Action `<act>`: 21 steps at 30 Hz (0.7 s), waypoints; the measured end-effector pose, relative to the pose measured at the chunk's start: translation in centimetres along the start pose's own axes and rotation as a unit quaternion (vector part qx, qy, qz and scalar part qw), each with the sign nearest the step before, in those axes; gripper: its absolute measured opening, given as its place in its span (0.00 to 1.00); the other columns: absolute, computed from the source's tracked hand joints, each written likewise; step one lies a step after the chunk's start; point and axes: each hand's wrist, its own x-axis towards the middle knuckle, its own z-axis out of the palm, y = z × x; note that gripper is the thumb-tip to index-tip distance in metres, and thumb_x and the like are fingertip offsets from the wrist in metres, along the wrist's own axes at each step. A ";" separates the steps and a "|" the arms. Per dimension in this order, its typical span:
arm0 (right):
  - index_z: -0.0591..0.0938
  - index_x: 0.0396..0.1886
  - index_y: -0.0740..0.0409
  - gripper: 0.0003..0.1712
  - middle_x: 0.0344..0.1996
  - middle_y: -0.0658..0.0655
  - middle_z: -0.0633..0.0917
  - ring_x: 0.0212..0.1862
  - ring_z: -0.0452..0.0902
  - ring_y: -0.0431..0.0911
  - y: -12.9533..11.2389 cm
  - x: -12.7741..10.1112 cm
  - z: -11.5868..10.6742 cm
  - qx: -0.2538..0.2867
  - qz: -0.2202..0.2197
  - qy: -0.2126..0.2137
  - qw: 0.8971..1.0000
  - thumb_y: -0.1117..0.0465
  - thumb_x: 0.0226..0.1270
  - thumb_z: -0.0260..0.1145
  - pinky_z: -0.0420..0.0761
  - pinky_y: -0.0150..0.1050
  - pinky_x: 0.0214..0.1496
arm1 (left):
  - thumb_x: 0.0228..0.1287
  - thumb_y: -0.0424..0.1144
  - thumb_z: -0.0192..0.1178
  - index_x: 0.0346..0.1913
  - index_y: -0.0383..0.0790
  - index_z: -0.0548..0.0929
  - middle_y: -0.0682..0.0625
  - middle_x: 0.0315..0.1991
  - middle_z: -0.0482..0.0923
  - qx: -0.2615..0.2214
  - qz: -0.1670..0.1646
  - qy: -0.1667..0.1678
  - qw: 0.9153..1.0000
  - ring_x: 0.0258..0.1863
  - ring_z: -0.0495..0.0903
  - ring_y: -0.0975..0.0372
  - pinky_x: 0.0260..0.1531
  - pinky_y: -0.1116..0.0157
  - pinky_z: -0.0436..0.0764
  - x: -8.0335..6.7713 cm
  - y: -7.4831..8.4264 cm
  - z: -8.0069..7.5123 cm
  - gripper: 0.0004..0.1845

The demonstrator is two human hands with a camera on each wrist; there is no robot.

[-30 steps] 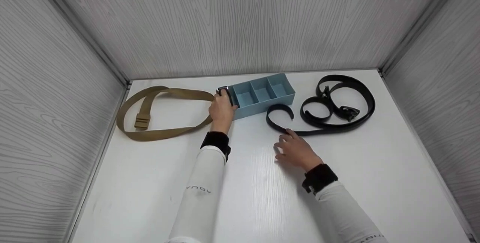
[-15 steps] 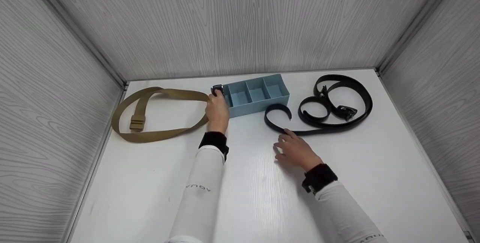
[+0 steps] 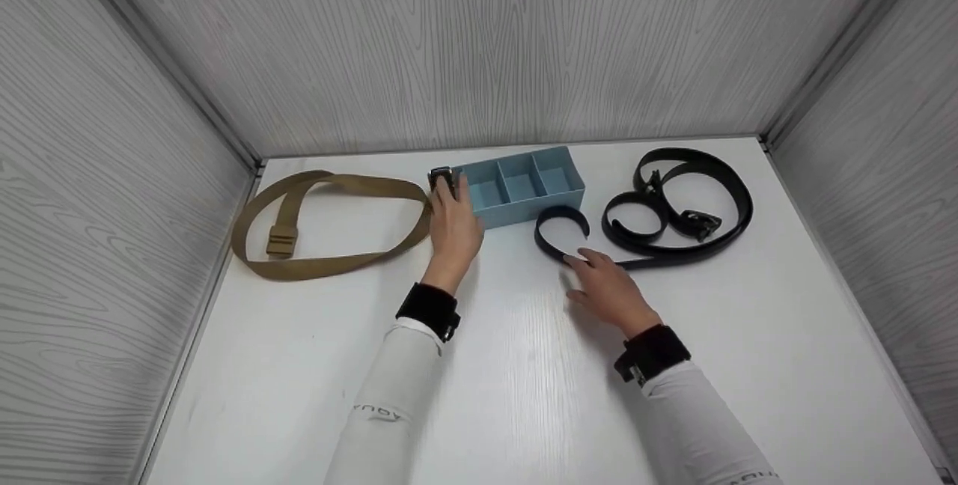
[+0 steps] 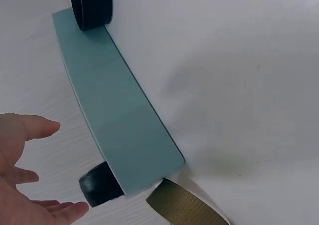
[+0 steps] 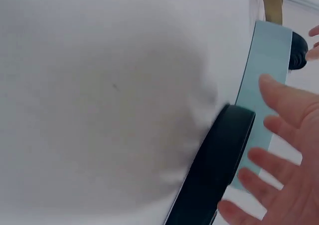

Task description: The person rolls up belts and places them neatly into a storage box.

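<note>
At blue box [image 3: 516, 212], left grip [image 3: 455, 229] spread, right grip [image 3: 610, 290] spread near black belt [image 3: 666, 253], left sleeve [image 3: 385, 395] reading "AQUA"

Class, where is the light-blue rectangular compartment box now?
In the head view, the light-blue box sits near the back of the white table, right of the tan webbing belt, with the left hand at its left end.

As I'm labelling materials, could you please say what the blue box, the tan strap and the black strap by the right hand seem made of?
Blue box: probably matte plastic, given its even walls and crisp edges.
Tan strap: likely woven matte webbing, from its ribbed texture; fibre unclear.
Black strap: leather or imitation leather with a low sheen, judging by its smooth face.
</note>
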 end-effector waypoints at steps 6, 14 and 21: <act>0.77 0.61 0.61 0.27 0.48 0.66 0.81 0.51 0.76 0.64 0.9 -1.1 -0.6 -0.061 0.061 0.006 0.996 0.60 0.62 0.70 0.74 0.62 0.49 | 0.61 0.37 0.67 0.67 0.35 0.71 0.31 0.67 0.61 0.007 0.118 -0.071 0.990 0.64 0.68 0.43 0.54 0.53 0.76 -3.7 1.9 -0.2 0.32; 0.85 0.35 0.61 0.07 0.28 0.60 0.84 0.32 0.80 0.59 -0.6 -1.4 -0.4 -0.061 0.044 -0.020 0.997 0.73 0.57 0.66 0.79 0.53 0.29 | 0.66 0.41 0.63 0.62 0.40 0.77 0.39 0.60 0.71 0.041 0.192 -0.161 0.967 0.55 0.77 0.50 0.46 0.55 0.80 -7.3 3.0 0.8 0.23; 0.85 0.26 0.56 0.09 0.23 0.53 0.83 0.26 0.79 0.52 -3.7 -1.3 0.7 -0.032 -0.021 -0.038 0.999 0.74 0.55 0.65 0.77 0.49 0.25 | 0.72 0.41 0.56 0.60 0.44 0.80 0.41 0.55 0.74 0.032 0.221 -0.184 0.957 0.47 0.81 0.52 0.41 0.58 0.81 -8.4 3.3 2.3 0.16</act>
